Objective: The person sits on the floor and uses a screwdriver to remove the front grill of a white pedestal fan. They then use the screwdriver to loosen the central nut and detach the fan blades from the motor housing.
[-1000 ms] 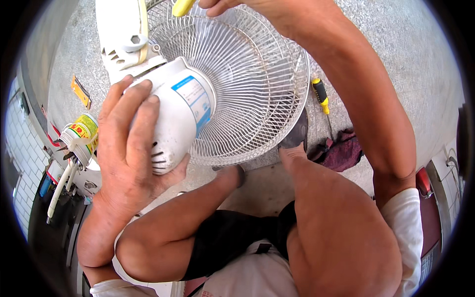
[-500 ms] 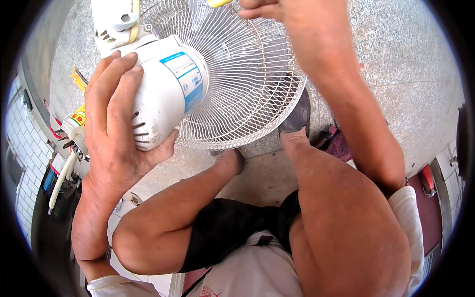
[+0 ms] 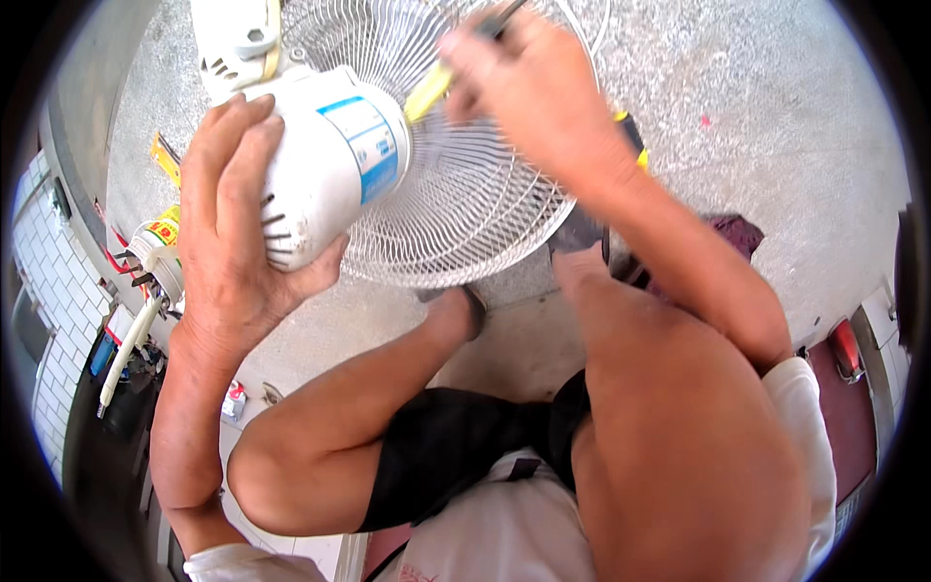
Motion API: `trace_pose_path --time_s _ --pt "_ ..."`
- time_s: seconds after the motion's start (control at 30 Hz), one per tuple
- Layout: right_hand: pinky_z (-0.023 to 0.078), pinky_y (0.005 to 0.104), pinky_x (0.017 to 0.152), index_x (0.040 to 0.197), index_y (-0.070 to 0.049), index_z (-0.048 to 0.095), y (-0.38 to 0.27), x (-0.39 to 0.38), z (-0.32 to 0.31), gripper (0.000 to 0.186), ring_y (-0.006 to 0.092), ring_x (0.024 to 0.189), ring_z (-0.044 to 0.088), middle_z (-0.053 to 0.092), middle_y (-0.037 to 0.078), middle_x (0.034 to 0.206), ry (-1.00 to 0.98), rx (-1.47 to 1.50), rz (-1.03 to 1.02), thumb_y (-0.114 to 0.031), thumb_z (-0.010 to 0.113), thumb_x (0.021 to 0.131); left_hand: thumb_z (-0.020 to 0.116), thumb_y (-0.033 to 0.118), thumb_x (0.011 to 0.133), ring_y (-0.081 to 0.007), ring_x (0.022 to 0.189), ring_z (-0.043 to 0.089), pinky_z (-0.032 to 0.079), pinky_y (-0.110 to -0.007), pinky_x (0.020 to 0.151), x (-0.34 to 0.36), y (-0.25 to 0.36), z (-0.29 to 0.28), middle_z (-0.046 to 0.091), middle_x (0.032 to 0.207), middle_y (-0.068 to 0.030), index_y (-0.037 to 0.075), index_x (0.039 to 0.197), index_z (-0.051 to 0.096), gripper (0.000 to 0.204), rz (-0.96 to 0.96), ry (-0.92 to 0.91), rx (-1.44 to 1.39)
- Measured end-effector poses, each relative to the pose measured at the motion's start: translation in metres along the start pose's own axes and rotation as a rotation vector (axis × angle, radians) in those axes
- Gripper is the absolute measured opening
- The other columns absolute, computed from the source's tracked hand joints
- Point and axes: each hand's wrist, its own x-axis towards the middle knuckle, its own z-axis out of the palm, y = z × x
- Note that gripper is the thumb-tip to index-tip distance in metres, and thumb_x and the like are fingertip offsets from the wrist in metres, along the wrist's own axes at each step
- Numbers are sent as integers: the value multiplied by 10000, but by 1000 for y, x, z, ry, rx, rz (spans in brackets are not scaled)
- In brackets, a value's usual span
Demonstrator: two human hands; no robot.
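Note:
A white electric fan lies face down on the concrete, its round motor housing [image 3: 330,175] toward me and its white wire grille [image 3: 456,194] behind it. My left hand [image 3: 238,228] wraps around the housing from the left. My right hand [image 3: 529,82] hovers over the grille, closed on a yellow-handled screwdriver [image 3: 432,89] whose yellow end points down-left toward the housing. The fan's white stand neck [image 3: 233,39] sticks out at the top left. My bare knees and feet are below the fan.
A second yellow-and-black screwdriver [image 3: 632,136] lies on the concrete behind my right wrist. A dark red cloth [image 3: 732,233] sits to the right. Cans, cables and small tools [image 3: 145,262] crowd the left, beside a tiled wall [image 3: 48,291]. A red object [image 3: 844,349] is at the right edge.
My right hand has come down from the top edge to above the grille, bringing the screwdriver close to the housing. The fan and my left hand sit higher and nearer in view.

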Motion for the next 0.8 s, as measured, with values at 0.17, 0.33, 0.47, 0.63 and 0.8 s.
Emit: trace_pose_path --time_s 0.17,0.33,0.47,0.63,0.8 --pt "532 263 642 988 61 617 -5 -6 -35 244 124 650 632 683 88 761 241 263 2 -183 626 1011 853 360 759 -470 1341 496 425 -597 1108 -10 -6 -1 515 1418 -254 17 1436 448 861 -4 -26 20" --pt "495 242 615 958 8 631 -8 -14 -46 265 95 649 607 658 50 758 360 337 -16 -245 614 1036 844 406 778 -483 1371 474 402 -615 1130 -21 -16 -8 494 1431 -257 23 1455 408 892 -15 -48 21" --pt "473 224 630 925 -16 646 0 -19 -65 296 79 649 576 641 28 749 412 451 -72 -280 598 1049 831 460 776 -478 1371 477 392 -616 1129 -29 -25 -12 484 1442 -256 22 1460 403 917 -21 -71 20" --pt "475 272 739 990 35 690 31 -8 -79 382 119 800 583 640 53 848 475 295 14 -337 605 1018 822 468 766 -458 1400 445 363 -609 1155 -36 -33 -15 459 1476 -246 28 1468 399 931 -70 -63 -3" --pt "549 334 783 1044 58 676 74 16 -84 352 193 901 667 704 122 1011 56 445 76 -273 557 1030 820 456 768 -448 1406 439 363 -598 1158 -30 -30 -18 451 1485 -240 39 1478 391 929 -86 -80 18"
